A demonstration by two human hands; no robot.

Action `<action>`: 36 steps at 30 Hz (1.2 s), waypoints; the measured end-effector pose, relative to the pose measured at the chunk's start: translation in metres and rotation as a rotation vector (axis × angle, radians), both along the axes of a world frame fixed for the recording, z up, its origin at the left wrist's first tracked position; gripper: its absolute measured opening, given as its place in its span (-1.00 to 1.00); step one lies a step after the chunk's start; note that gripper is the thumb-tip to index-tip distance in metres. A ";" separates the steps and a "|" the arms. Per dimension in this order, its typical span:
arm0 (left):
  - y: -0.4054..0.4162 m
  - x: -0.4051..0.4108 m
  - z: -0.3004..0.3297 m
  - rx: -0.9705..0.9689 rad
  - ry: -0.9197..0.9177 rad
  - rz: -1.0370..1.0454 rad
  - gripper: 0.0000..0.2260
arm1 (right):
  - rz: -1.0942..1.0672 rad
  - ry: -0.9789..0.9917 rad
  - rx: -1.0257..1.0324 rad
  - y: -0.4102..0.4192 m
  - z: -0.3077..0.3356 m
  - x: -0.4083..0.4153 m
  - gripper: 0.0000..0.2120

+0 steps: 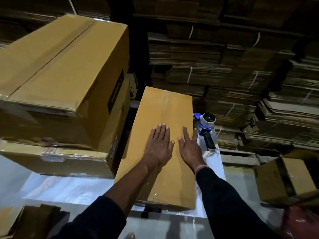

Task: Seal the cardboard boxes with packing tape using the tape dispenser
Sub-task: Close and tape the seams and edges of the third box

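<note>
A long brown cardboard box (165,107) lies on the white table (69,188) in front of me, with clear tape running along its centre seam. My left hand (158,145) lies flat on the box top with straight fingers, over the taped seam. My right hand (189,146) rests flat beside it, near the box's right edge. A blue and black tape dispenser (206,128) stands on the table just right of the box, untouched by either hand.
A stack of large taped boxes (57,69) fills the left side, close against the long box. Bundles of flattened cardboard (241,69) are piled high behind and right. Another box (284,180) sits low at the right, a red bag (300,221) at the corner.
</note>
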State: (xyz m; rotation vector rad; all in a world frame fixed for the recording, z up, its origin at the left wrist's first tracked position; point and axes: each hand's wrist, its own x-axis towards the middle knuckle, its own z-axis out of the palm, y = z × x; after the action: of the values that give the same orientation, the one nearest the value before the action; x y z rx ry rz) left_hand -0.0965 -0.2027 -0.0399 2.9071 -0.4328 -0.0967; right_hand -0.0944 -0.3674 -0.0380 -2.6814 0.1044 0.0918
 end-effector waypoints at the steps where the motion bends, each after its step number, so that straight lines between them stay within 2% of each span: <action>1: 0.002 0.001 0.000 -0.002 0.009 -0.014 -0.29 | 0.008 -0.013 0.001 0.001 0.000 -0.014 -0.45; 10: 0.060 -0.039 -0.002 0.032 -0.031 -0.178 -0.28 | 0.006 -0.045 0.126 0.008 0.002 -0.120 -0.44; 18: 0.098 -0.094 -0.009 -0.027 -0.097 -0.112 -0.35 | -0.004 -0.003 0.215 0.014 0.011 -0.153 -0.42; 23: 0.103 -0.134 -0.010 -0.030 -0.156 -0.069 -0.39 | -0.010 -0.126 0.203 0.021 0.006 -0.187 -0.41; 28: 0.104 -0.147 -0.011 -0.083 -0.213 -0.075 -0.42 | -0.048 -0.199 0.189 0.028 0.000 -0.177 -0.44; 32: 0.120 -0.118 -0.014 -0.099 -0.205 -0.038 -0.43 | -0.008 -0.233 0.234 0.039 -0.005 -0.146 -0.45; 36: 0.126 -0.088 -0.006 -0.055 -0.253 -0.097 -0.38 | -0.009 -0.189 0.261 0.053 -0.009 -0.117 -0.44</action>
State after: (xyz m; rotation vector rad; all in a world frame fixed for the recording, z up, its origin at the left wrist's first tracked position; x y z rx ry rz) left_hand -0.1845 -0.0771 -0.0464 2.8524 -0.6066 0.2680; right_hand -0.2112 -0.3140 -0.0467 -2.4146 0.0417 -0.1418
